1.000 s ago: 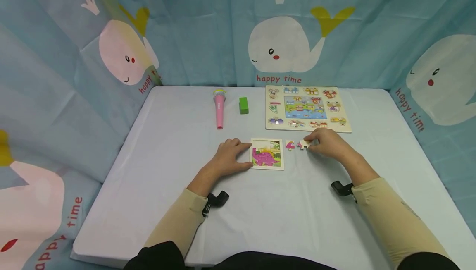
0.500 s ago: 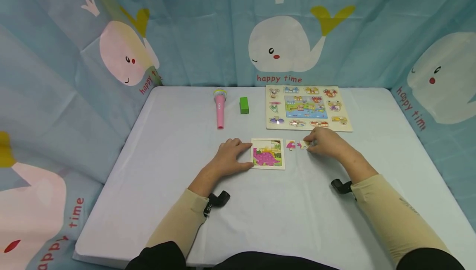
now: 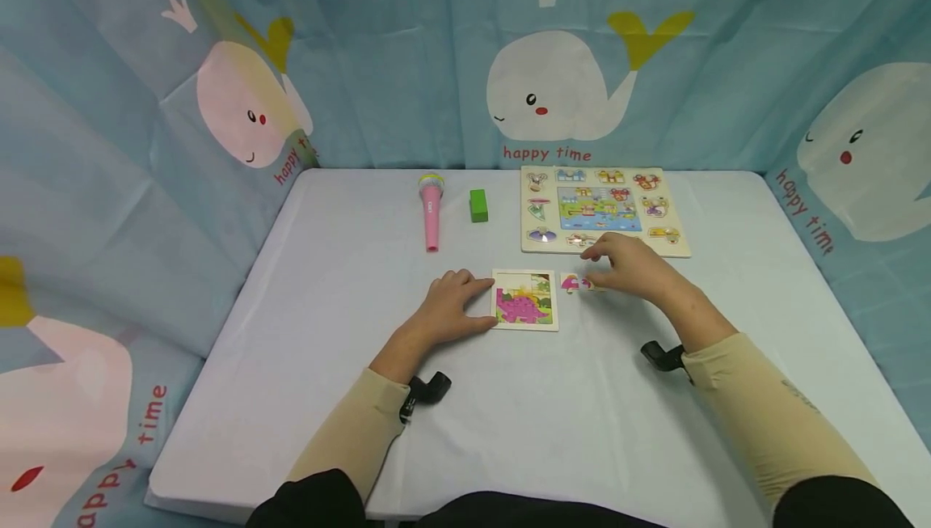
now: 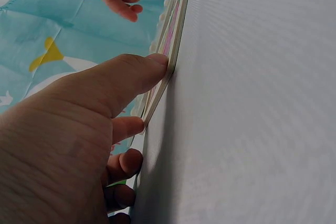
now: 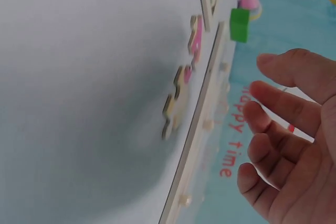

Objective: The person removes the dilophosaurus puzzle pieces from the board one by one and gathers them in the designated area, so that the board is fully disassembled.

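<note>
Right hand (image 3: 631, 265): just lifted off the outer piece (image 5: 178, 103), which its fingers were touching half a second ago; its fingers are now parted and softly bent, and we see nothing held in them
Outer piece: left lying on the table (image 3: 524, 407), near the front edge of the board (image 3: 549, 248) (the right thumb hides part of it in the head view)
Inner piece (image 3: 570, 284): between the outer piece and the puzzle (image 3: 527, 328), pink on its face; whether the two pieces touch we cannot tell
Puzzle: flat on the table, a pink dinosaur across its lower part, in the same spot as before
Pale patch: at the puzzle's upper left; we judge it unfilled, so the lift seems to us a letting go, with both pieces outside the puzzle
Left hand (image 3: 445, 307): thumb and forefinger spread along the puzzle's left edge, touching it rather than wrapped round it; we read this as steadying
Board: beyond the pieces, the right hand overlapping its near edge in the head view
Microphone (image 3: 431, 217): pink, left of the green block (image 3: 478, 206), both well apart from the hands
</note>
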Demonstrator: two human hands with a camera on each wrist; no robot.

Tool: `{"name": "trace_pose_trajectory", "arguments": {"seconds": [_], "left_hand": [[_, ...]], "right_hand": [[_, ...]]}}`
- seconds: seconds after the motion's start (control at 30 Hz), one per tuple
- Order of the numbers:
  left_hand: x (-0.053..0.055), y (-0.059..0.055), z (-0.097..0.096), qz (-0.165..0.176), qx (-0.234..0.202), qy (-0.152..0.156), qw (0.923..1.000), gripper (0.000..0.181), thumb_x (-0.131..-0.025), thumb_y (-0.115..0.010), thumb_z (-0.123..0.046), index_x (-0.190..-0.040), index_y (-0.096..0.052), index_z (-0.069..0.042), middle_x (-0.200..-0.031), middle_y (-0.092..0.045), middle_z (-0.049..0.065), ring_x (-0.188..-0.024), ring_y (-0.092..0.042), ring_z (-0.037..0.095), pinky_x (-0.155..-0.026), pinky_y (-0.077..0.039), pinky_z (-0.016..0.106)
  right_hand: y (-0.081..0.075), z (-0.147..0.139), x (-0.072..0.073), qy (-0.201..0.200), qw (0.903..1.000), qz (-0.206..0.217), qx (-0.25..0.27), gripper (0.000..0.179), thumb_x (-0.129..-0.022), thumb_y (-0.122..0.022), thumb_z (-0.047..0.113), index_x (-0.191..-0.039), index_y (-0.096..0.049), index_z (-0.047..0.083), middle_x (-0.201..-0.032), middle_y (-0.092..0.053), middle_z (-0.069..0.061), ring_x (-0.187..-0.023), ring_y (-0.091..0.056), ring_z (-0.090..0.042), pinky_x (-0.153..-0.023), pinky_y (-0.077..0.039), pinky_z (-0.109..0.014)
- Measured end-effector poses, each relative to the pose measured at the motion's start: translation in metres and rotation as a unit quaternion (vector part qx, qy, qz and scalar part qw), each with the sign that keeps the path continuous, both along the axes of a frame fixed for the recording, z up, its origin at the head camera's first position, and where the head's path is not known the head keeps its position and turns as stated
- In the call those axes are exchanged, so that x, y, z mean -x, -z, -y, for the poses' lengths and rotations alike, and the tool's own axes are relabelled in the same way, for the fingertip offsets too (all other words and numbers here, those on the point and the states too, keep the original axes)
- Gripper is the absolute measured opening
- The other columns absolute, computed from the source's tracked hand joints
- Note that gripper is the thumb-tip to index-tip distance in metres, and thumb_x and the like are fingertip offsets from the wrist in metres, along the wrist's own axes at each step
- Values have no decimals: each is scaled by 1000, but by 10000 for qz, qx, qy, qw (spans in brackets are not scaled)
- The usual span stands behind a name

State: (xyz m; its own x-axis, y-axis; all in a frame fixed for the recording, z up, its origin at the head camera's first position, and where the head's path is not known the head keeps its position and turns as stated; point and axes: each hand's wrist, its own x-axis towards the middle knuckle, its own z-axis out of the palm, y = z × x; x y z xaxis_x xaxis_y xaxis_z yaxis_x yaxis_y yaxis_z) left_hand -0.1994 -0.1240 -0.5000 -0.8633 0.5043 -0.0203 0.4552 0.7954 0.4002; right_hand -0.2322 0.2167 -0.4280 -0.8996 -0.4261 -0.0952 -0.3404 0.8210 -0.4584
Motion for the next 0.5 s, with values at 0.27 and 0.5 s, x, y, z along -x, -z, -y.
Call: {"name": "trace_pose_trajectory", "arguments": {"seconds": [0.27,0.5], "left_hand": [[-1,-2,0,26,5,10,10000,74,-88,-75,-54,-151,-54,-21,-113,-54,0,-102,-45,18,-86,-37,36],[-3,-5,0,50,0,-24,10000,73,-88,-75,-54,-150,-55,-21,-112,-54,-1,-101,-45,17,-86,-37,36]], "right_hand": [[2,21,3,-89,9998,96,169,34,-89,-78,18,-119,-75,2,-122,-65,-14,-113,-60,-34,-91,-48,-50],[6,38,4,-273,9991,154,290,29,-89,-79,20,-114,-76,4,-116,-66,-10,-107,-61,-30,-89,-49,-48]]}}
